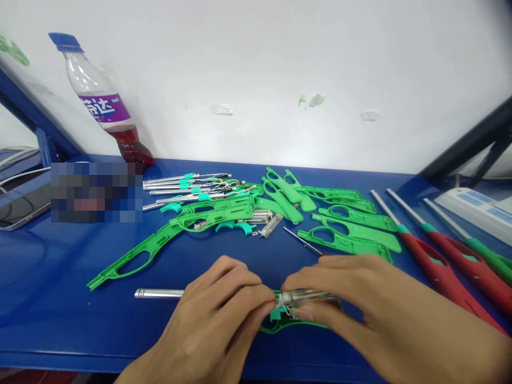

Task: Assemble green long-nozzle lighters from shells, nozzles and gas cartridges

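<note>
"Looking at the hands, what are they holding?"

"The right hand [352,298] is pinching a see-through tank [304,296], its fingers closing narrowly around it. The left hand [216,314] is gripping the green casing [276,329], fingertips meeting beside the white wire [282,303]; they are hiding whatever they are pressing."

"And where is the piece lying?"

"It is resting low on the blue counter [60,304], under both hands. Taking them as the clock's centre, the metal tube [158,293] is pointing toward nine, while the teal trigger [275,314] is showing between them."

"How is it likely handling?"

"I'm guessing light. The casing is looking thin and fairly stiff, so gripping its edges is seeming safest. The tank is looking smooth, perhaps slippery, and is suiting a hold along its sides. The wire is seeming soft and fragile, so I'm judging it a poor place for pulling."

"Any containers?"

"Loose tanks [272,225] are lying at twelve; I'm not managing to tell whether they are holding liquid. Around eleven, a bottle [98,98] is holding dark red drink low down, its blue cap sitting on top. Red lighters [436,261] are lying around two."
</note>
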Available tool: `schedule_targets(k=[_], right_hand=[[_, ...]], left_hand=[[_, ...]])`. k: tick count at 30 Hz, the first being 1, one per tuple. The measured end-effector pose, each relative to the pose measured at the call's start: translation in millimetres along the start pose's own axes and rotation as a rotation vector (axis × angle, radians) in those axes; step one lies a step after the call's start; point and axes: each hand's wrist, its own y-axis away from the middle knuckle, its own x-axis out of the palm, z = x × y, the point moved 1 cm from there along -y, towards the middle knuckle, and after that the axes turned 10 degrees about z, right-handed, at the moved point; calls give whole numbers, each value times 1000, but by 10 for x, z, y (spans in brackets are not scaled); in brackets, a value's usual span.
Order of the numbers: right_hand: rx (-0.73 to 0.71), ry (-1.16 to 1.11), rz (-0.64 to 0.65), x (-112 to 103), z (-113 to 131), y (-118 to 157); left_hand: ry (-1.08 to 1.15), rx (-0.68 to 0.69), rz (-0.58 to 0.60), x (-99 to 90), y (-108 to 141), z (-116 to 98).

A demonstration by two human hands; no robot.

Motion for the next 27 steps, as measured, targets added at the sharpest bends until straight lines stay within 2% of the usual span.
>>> schedule_targets(k=[6, 18, 24, 27], right_hand=[[-17, 63, -3, 68, -31, 19], [10, -62, 205, 16, -7, -127], [60, -150, 109, -85, -12, -92], [67, -183, 106, -156, -2, -101]], left_hand=[[-27, 15, 0, 13, 1, 16], [-82, 36, 5, 2, 14, 39], [-39, -7, 30, 17, -21, 29], [2, -49, 32, 20, -42, 17]])
